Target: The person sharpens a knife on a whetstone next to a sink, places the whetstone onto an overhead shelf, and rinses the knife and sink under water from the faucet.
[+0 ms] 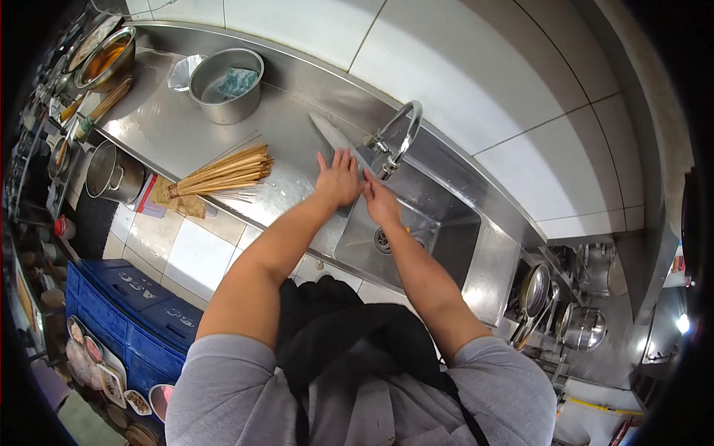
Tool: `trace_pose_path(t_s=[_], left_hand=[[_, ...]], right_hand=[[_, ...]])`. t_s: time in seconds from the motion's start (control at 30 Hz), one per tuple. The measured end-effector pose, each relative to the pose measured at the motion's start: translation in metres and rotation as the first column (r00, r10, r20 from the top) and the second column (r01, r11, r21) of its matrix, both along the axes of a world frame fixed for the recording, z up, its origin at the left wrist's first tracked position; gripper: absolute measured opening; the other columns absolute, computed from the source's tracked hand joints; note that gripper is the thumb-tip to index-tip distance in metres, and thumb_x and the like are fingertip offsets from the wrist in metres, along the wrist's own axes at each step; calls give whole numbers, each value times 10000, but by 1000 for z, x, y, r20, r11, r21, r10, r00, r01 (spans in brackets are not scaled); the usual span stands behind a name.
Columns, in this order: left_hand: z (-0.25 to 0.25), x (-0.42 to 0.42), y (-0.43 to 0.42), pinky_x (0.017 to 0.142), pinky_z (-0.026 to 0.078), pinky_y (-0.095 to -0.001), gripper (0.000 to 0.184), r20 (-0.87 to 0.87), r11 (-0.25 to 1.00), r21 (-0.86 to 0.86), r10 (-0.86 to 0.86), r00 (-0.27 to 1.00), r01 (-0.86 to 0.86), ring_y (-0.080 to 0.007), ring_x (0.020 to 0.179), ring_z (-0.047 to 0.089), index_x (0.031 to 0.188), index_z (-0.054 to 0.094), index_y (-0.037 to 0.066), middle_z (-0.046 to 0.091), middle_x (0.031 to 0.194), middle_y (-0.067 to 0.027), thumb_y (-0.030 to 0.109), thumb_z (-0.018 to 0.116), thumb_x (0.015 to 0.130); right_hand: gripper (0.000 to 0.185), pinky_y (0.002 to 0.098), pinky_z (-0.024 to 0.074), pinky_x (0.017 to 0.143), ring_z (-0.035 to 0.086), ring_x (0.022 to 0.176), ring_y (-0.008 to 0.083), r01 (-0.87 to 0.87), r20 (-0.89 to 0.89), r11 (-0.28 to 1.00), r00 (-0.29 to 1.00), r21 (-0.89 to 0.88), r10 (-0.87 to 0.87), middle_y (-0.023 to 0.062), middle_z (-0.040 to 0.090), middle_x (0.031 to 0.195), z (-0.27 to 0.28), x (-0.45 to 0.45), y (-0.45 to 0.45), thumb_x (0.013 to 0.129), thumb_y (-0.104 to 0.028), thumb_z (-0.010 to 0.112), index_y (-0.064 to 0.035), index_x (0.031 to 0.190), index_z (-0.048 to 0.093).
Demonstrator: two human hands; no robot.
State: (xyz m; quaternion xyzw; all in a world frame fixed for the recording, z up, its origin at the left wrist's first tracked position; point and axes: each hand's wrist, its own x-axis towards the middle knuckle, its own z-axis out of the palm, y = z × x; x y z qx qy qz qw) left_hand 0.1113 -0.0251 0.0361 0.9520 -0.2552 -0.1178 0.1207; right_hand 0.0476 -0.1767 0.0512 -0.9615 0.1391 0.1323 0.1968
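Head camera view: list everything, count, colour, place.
Counter: one, silver, across middle
Sink: one, silver, below faucet
Faucet: one, silver, by sink
Blade: one, grey, by hands
Pan: one, grey, upper left
Sponge or cloth: one, teal, in pan
Stick bundles: two, tan, left
Bowl: one, silver, orange contents, upper left
Tall pot: one, silver, left
Crates: unclear, blue, lower left
Dishes: several, mixed, lower left
Cookware: several, silver, right
Tiles: many, white, wall, floor
Clutter: uncountable, mixed, edges
Apron: one, black, bottom
Sleeves: two, grey, bottom
Left hand: one, bare, by blade
Right hand: one, bare, by sink
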Motion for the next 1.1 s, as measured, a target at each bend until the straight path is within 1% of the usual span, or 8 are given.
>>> trace_pose_path(t_s=[0.17,0.57,0.63,0.7,0.77,0.9,0.97,1.1], left_hand=[[20,-78,11,1185,72,-767,868,-104,1000,0,-20,994,21,-356,1597,157,1601,302,-24,207,1714,-193,617,419,1027],[-9,22,20,1185,110,-770,726,46,986,-120,124,991,-118,-323,1597,175,1566,422,88,267,1699,-156,555,512,1016],[11,1,21,1190,112,-762,643,111,990,-138,41,993,-25,-308,1567,252,1479,518,100,349,1653,-155,540,532,1010],[34,-31,13,1196,113,-755,571,158,986,-155,-45,987,69,-293,1538,329,1393,613,113,430,1606,-154,526,551,1004],[56,-58,-6,1200,129,-739,442,93,956,-143,-246,965,258,-258,1343,563,1162,739,144,656,1358,-109,516,567,996],[42,-97,-58,1179,242,-653,454,192,920,-149,-332,923,362,-244,1067,702,1015,782,144,755,1101,-71,530,544,1006],[48,-109,-75,1091,367,-534,507,-57,904,-137,-416,908,405,-282,918,744,958,798,132,777,968,-85,540,504,1027],[47,-128,-94,993,428,-468,536,-100,906,-155,-411,906,394,-286,862,753,954,801,120,779,984,-116,531,470,1046]], right_hand=[[514,454,509,1001,631,1233,376,-51,13,995,999,90,50,123,680,1343,-8,-68,-11,1057,-503,484,-379,1555,455],[503,427,509,1006,618,1293,332,-109,49,994,993,6,108,94,611,1467,3,40,2,1050,-451,545,-431,1544,454],[613,381,569,814,730,1008,270,-243,183,953,960,182,210,141,710,1263,-18,17,-24,1034,-350,610,-324,1601,380],[659,361,496,544,659,605,224,11,-104,824,993,566,59,137,673,832,11,-33,-40,1010,-363,646,-222,1587,358],[609,308,388,419,512,475,125,96,-252,662,957,743,144,67,567,745,9,-80,-78,1031,-287,622,-163,1542,315],[408,278,450,470,547,498,141,550,-591,270,800,791,101,114,665,848,41,-154,-119,1050,-164,553,-94,1428,414],[340,277,460,487,562,515,142,521,-573,318,814,793,97,117,678,860,41,-170,-132,1050,-167,548,-86,1372,474],[191,263,459,506,556,511,129,406,-523,476,841,780,140,102,692,849,42,-181,-155,1048,-193,566,-57,1180,593]])
